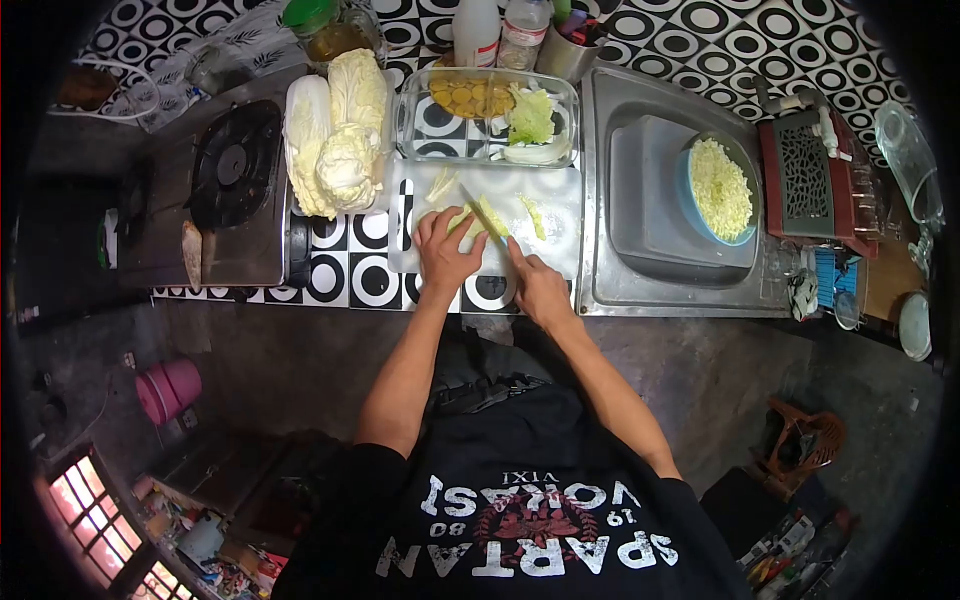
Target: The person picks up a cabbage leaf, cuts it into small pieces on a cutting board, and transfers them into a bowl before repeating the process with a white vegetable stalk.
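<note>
Nearest, past the black shirt (480, 425), both hands are at work close together over the pale cutting board (560, 255), though not touching each other. The right hand (540, 287) is closed around the handle of a knife (484, 212), whose blade slants across the board, next to the left fingers. The left hand (447, 250) has its curled fingers and thumb clamped on the cabbage strips (462, 222), steadying them beside the blade. One loose strip (533, 215) lies apart, to the right of the knife. Just beyond the board, the glass dish (487, 162) holds a leafy green piece (530, 118) and some pale stalk, both in larger pieces. Off to the left, near the stove (215, 200), the whole cabbages (347, 170) sit grouped together, uncut as far as can be seen. To the right, over the sink (620, 290), the blue bowl (688, 195) holds a heaped pile of finely chopped cabbage (720, 190). So a good share is already cut small, the strips on the board look partway through, and the pieces in the dish and the whole heads remain; overall it seems well short of finished. Farthest back stand a white bottle (476, 35) and a metal cup (568, 55).
</note>
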Tool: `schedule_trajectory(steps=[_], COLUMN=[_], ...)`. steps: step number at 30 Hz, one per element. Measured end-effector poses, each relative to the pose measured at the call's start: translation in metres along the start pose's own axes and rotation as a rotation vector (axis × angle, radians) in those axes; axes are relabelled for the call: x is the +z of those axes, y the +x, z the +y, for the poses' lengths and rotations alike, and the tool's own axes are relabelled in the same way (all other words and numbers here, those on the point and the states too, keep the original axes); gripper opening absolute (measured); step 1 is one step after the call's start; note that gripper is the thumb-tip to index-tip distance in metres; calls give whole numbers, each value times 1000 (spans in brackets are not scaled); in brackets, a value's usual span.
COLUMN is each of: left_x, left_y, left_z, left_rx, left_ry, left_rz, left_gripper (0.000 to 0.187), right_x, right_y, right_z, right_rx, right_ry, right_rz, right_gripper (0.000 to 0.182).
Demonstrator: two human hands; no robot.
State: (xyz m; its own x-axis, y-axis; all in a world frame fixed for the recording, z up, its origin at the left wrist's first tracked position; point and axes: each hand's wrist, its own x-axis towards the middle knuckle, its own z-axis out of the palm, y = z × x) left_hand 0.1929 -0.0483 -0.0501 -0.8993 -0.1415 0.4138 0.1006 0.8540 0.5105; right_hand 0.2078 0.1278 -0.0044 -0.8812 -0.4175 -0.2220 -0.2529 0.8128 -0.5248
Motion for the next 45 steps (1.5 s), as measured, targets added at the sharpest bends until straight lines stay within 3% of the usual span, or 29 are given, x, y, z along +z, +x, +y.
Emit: schedule_trajectory(steps=[5, 10, 14, 21, 27, 34, 37, 45], left_x=[0, 4, 5, 8, 10, 8, -3, -1], left_y=[-1, -3, -3, -5, -4, 12, 23, 27], left_z=[-1, -6, -8, -7, -7, -13, -13, -13], left_rx=[9, -22, -39, -47, -85, -255, -314, -385], left_ry=[-21, -28, -95, 14, 85, -92, -5, 110], left_rz=[17, 51, 120, 91, 82, 118, -150, -156], left_gripper=[30, 29, 29, 25, 24, 20, 14, 8], right_x=[-1, 9, 14, 6, 6, 13, 8, 7], right_y=[-19, -40, -32, -20, -23, -50, -67, -83], right_z=[14, 13, 0, -13, -13, 2, 13, 18], right_rx=[-3, 61, -33, 19, 13, -15, -24, 10], right_ry=[17, 130, 156, 109, 71, 144, 119, 96], right_rz=[80, 311, 165, 21, 20, 69, 93, 76], right_gripper=[71, 70, 72, 71, 72, 74, 69, 68])
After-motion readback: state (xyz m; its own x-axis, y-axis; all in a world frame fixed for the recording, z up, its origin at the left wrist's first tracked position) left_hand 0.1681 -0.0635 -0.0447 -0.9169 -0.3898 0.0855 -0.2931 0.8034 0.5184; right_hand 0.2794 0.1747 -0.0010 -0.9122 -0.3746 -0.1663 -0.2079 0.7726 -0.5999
